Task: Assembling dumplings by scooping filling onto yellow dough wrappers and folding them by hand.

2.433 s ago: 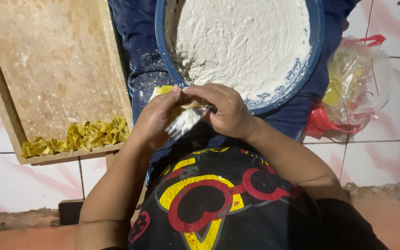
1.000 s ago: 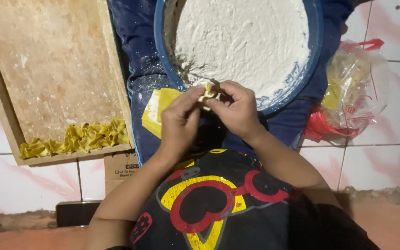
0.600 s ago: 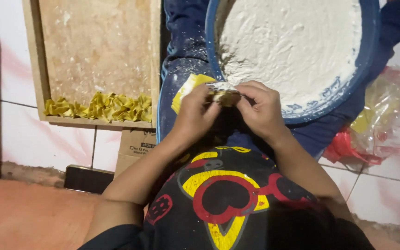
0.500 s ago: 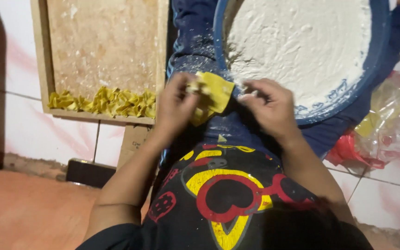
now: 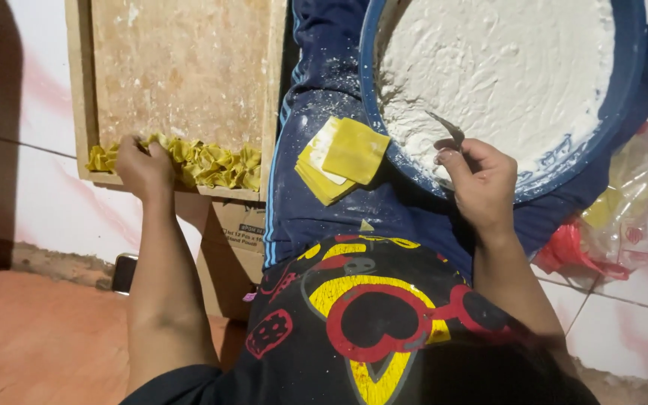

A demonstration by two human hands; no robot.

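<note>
1. The left hand (image 5: 144,163) sits at centre left of the frame, fingers curled down onto the row of folded yellow dough pieces (image 5: 189,161). It touches the left part of the row; whether it pinches one piece or only presses on the heap cannot be told.
2. That row runs left to right along the near rim of the wooden tray (image 5: 181,67), which fills the upper left of the frame; the tray's floured floor lies bare beyond the row.
3. The right hand (image 5: 481,176), centre right, is closed around a thin metal utensil (image 5: 448,131) (a fork or small blade, too blurred to say), its tip pointing up and left into the white filling (image 5: 504,67).
4. The filling lies in the blue bowl (image 5: 609,127) at upper right; the right hand rests just at the bowl's near rim.
5. Between the two hands, on the blue trouser leg, lies a stack of flat yellow dough squares (image 5: 343,157), its right corner touching the bowl's rim. It lies to the left of the right hand and well to the right of the left hand, so the right hand is the nearer one.
6. A crumpled plastic bag (image 5: 631,217) lies on the tiled floor at the right edge.
</note>
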